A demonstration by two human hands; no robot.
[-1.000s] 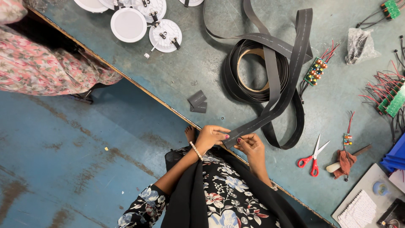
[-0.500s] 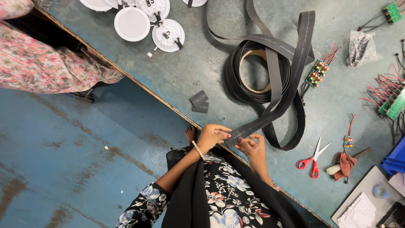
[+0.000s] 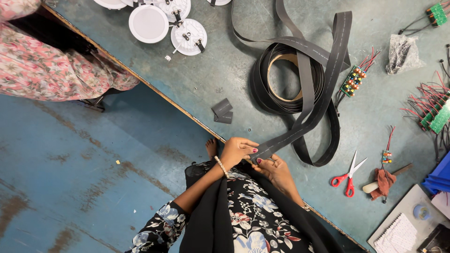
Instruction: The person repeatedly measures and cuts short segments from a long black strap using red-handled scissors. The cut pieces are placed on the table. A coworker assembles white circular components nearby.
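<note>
Both hands at the near edge of the worktop (image 3: 225, 79), pinched on the free end of a black strap (image 3: 300, 133): left hand (image 3: 238, 151) closed over it from above, right hand (image 3: 276, 171) gripping it from below, fingertips nearly touching. Strap running from the hands up toward the far edge, looping over and around one black coil (image 3: 286, 79) mid-worktop. Two small grey cut pieces (image 3: 222, 111) lying just left of the strap, near the edge. One pair of red scissors (image 3: 348, 174) to the right of the hands, well apart, with a brown rag (image 3: 385, 180) beside it. Three white discs (image 3: 188, 36) in full or part view at the far left corner. Green boards with red wires (image 3: 354, 80) along the right side, a crumpled bag (image 3: 402, 54) beyond. Nothing lying between hands and coil but strap. Another person's floral sleeve (image 3: 42, 65) off the worktop's left edge. Against half a second earlier: hands in the same place, grip unchanged, strap and tools unmoved.
</note>
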